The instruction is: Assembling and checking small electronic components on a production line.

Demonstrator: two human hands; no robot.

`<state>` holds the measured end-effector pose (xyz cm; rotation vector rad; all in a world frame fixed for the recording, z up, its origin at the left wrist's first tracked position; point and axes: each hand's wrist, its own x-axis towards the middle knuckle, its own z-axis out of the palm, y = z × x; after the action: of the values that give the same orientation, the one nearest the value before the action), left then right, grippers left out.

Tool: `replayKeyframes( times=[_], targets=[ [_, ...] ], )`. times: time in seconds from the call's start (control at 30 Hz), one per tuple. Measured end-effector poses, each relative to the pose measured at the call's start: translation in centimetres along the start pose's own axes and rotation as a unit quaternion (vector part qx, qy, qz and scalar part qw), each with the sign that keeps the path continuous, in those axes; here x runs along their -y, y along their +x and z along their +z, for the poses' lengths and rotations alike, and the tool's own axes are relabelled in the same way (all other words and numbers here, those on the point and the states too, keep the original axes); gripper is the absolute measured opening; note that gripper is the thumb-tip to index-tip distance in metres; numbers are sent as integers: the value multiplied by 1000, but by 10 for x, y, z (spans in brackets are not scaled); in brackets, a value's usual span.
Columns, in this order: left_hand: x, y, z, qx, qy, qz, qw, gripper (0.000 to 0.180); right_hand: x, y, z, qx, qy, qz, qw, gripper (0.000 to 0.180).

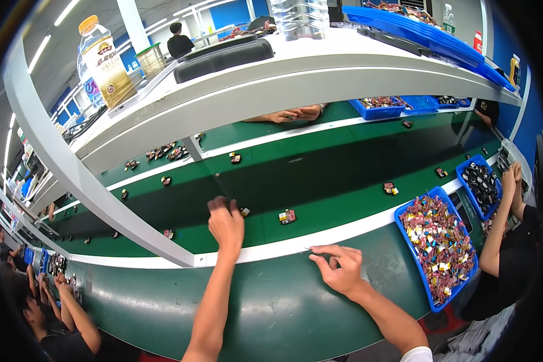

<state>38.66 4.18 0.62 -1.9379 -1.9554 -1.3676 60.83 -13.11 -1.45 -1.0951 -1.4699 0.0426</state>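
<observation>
My left hand [225, 223] reaches out over the green conveyor belt [320, 181], fingers curled down close to a small dark part [245, 212]; whether it grips anything is hidden. My right hand [339, 267] rests on the green bench [271, 301] at the white belt rail [271, 248], pinching a thin tweezers-like tool [317, 250]. A small red and yellow component [287, 216] lies on the belt just right of my left hand. Another one [390, 189] lies farther right.
A blue tray [407, 212] full of small colourful parts sits at my right. A neighbour's arm [496, 229] reaches toward a second blue tray [472, 161] of dark parts. Other workers sit at lower left. An overhead white shelf [271, 90] holds a bottle [105, 60] and black trays.
</observation>
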Motion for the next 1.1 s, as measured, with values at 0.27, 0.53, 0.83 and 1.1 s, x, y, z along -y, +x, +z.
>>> replayKeyframes(
  times=[0.27,0.53,0.83,1.1],
  targets=[
    [-47,-59,16,152,38,126,980,57,5,-2,5,15,-1,5,1000,19],
    [-22,-42,8,195,13,174,965,46,4,-4,4,19,-18,11,1000,17],
    [15,-22,-10,303,-121,-39,945,9,11,1,8,18,-10,8,1000,14],
    [-23,-19,-2,372,-159,-194,894,38,11,0,8,23,1,6,1000,13]
  ],
)
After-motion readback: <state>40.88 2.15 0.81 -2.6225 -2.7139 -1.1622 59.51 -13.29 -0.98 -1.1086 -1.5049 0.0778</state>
